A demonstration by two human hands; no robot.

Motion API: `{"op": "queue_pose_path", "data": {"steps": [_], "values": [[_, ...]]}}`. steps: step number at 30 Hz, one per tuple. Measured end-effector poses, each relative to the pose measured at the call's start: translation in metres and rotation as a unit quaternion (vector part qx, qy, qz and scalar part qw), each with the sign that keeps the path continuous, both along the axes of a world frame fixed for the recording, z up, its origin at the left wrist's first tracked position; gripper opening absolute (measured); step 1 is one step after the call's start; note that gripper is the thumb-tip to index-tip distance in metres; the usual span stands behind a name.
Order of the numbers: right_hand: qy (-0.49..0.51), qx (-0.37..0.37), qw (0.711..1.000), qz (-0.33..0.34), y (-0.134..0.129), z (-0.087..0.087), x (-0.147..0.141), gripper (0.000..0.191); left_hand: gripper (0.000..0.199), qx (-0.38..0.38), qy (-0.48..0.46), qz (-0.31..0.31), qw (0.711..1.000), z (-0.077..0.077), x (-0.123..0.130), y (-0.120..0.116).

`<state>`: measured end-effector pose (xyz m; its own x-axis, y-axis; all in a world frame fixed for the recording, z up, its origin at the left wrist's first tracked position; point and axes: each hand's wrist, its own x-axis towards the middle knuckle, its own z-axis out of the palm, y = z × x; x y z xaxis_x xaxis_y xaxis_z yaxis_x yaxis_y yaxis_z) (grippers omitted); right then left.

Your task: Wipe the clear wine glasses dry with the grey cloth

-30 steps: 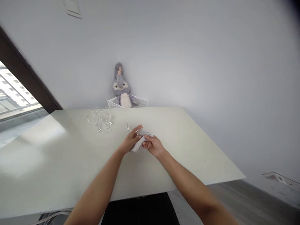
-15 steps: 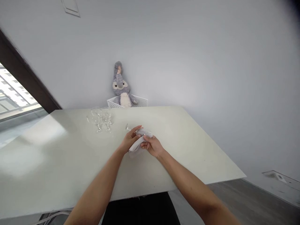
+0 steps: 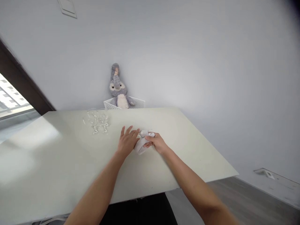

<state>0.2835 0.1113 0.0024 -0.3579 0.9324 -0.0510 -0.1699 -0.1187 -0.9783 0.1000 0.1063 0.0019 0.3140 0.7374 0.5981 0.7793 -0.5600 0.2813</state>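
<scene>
In the head view, my right hand (image 3: 157, 142) pinches a white cloth (image 3: 140, 147), its thumb on top and fingers curled beneath. A clear glass (image 3: 145, 133) lies in the cloth at the fingertips; part of the cloth seems to be inside its bowl. On the left side of the glass, my left hand (image 3: 128, 142) has its fingers spread, palm down, with fingertips and thumb close to the glass and cloth. Whether they touch cannot be made out. The far end of the glass is hidden behind the left hand.
Several clear stemmed glasses (image 3: 96, 121) stand together at the back left of the pale table (image 3: 187, 156). Behind the table's far edge, a grey plush toy (image 3: 118, 89) sits in a white perforated basket (image 3: 138, 104) against the wall.
My left hand has loosened from its curled grip and spread its fingers. The glass foot that stuck out left of it is out of sight. My right hand keeps the cloth; the view has shifted slightly.
</scene>
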Motion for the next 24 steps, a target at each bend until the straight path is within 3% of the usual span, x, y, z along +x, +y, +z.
{"op": "queue_pose_path", "data": {"steps": [2,4,7,10,14,17,20,22,24], "values": [[-0.033,0.026,0.998,0.053,-0.004,0.005,0.009,0.034,0.030,-0.020,0.018,-0.015,1.000,-0.002,0.001,0.000],[-0.120,0.098,0.983,0.097,-0.007,0.013,0.020,0.032,0.030,-0.047,0.029,-0.037,0.998,-0.004,0.001,0.001],[-0.281,0.242,0.921,0.120,-0.007,0.026,0.043,0.019,0.034,-0.093,0.034,-0.057,0.993,-0.008,0.002,0.000],[-0.374,0.306,0.873,0.061,-0.006,0.036,0.072,0.022,0.035,-0.144,0.054,-0.017,0.988,-0.008,0.003,0.000],[-0.402,0.323,0.853,-0.073,-0.019,0.056,0.095,0.030,0.036,-0.182,0.073,0.061,0.979,-0.005,0.002,0.001],[-0.422,0.386,0.820,-0.013,-0.041,0.072,0.079,0.033,0.035,-0.171,0.074,0.066,0.980,-0.006,0.003,0.001],[-0.445,0.440,0.777,0.061,-0.054,0.075,0.042,0.033,0.027,-0.123,0.100,0.027,0.987,-0.009,0.008,-0.001],[-0.443,0.449,0.774,0.063,-0.047,0.068,0.019,0.028,0.026,-0.073,0.121,-0.015,0.990,-0.012,0.011,-0.004],[-0.434,0.423,0.794,0.046,-0.030,0.059,0.007,0.026,0.030,-0.026,0.124,-0.051,0.991,-0.013,0.012,-0.006]]}}
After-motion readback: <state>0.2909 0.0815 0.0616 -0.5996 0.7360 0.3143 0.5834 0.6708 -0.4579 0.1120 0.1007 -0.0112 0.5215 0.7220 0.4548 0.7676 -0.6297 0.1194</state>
